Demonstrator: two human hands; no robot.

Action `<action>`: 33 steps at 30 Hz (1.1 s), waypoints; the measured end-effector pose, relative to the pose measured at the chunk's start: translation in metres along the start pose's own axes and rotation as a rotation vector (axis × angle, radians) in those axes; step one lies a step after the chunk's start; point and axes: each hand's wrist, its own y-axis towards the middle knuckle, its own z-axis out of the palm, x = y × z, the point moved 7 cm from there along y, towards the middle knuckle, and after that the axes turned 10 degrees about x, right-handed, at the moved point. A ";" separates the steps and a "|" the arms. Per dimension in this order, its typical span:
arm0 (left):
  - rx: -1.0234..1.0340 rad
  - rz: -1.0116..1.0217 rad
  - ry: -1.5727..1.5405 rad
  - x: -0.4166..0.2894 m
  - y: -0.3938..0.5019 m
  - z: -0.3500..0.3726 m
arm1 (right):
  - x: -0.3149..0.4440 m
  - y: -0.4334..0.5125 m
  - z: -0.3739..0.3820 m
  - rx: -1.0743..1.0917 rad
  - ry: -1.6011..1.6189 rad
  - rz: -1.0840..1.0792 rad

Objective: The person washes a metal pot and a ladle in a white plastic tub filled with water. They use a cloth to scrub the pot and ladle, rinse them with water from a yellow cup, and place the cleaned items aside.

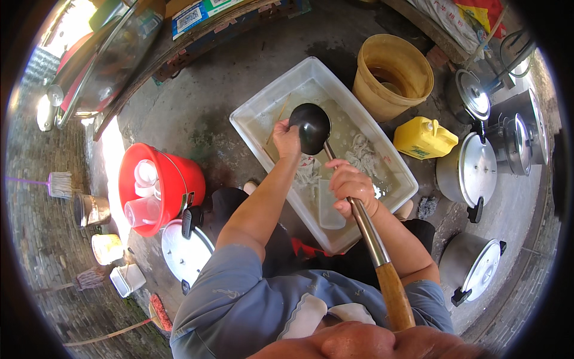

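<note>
A long-handled metal ladle (pixel 310 128) with a dark, round bowl slants across the view above a white plastic tub (pixel 385 139). My left hand (pixel 287 140) grips the left edge of its bowl; some of the fingertips are hidden there. Around the steel part of the handle, below the bowl, my right hand (pixel 354 186) is closed. The wooden end of the handle reaches back toward my chest. Cloudy water fills the bottom of the tub. In it lie a wet white cloth (pixel 362 155), another cloth (pixel 307 172) with red marks, and a translucent plastic container (pixel 331 208).
A red bucket (pixel 181 179) holding plastic containers stands left, beside a pressure cooker (pixel 184 249). Beyond the tub are a yellowish bucket (pixel 365 92) and a yellow jug (pixel 421 139). Several lidded pots, including a pressure cooker (pixel 453 168), line the right. A steel-wool scourer (pixel 427 207) lies on the floor.
</note>
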 end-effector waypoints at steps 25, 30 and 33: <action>-0.007 0.005 0.114 0.001 -0.001 -0.003 | -0.002 0.002 -0.006 -0.054 0.010 0.026; 0.002 0.017 0.162 -0.001 0.001 -0.004 | -0.002 0.002 -0.005 -0.046 0.004 0.016; -0.004 0.019 0.217 -0.002 0.000 -0.005 | -0.004 0.001 -0.007 -0.070 0.017 0.027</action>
